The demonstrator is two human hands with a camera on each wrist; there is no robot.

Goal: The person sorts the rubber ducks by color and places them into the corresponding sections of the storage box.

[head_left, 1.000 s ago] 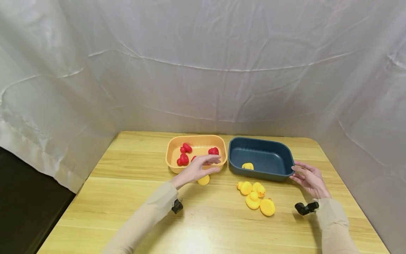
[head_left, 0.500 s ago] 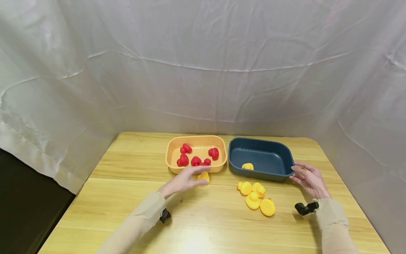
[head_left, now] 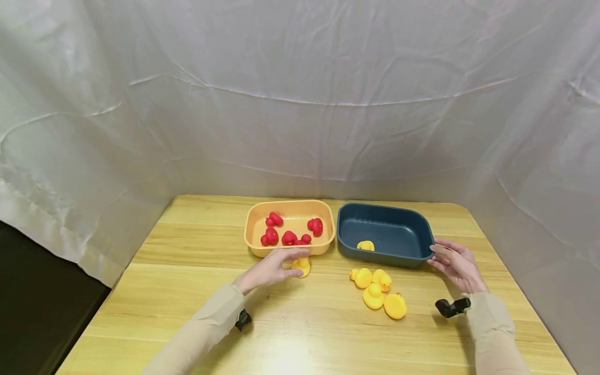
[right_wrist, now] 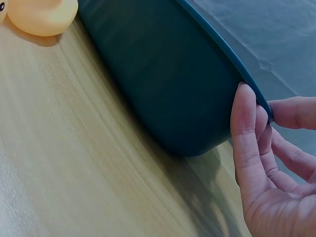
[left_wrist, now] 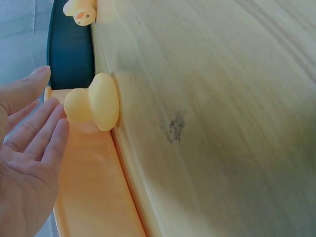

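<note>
Before the orange bin's front wall stands a yellow rubber duck (head_left: 302, 266). My left hand (head_left: 272, 272) reaches to it from the left, fingers straight and thumb apart. In the left wrist view the fingertips (left_wrist: 60, 118) are right at the head of the duck (left_wrist: 102, 102). My right hand (head_left: 459, 265) pinches the right front corner rim of the dark blue bin (head_left: 384, 255). The right wrist view shows the thumb (right_wrist: 245, 118) outside the wall of the bin (right_wrist: 173, 84) and fingers curled over its rim. One yellow duck (head_left: 365, 245) lies inside that bin.
The orange bin (head_left: 253, 250) holds several red ducks (head_left: 270, 237) and stands just left of the blue one. In front of the blue bin several yellow ducks (head_left: 373, 296) lie clustered on the wooden table (head_left: 328, 338). Grey cloth (head_left: 300, 104) hangs behind and at both sides.
My left hand has moved from over the orange bin toward me and to the left, down beside the yellow duck. My right hand has kept its pinch on the blue bin's rim.
</note>
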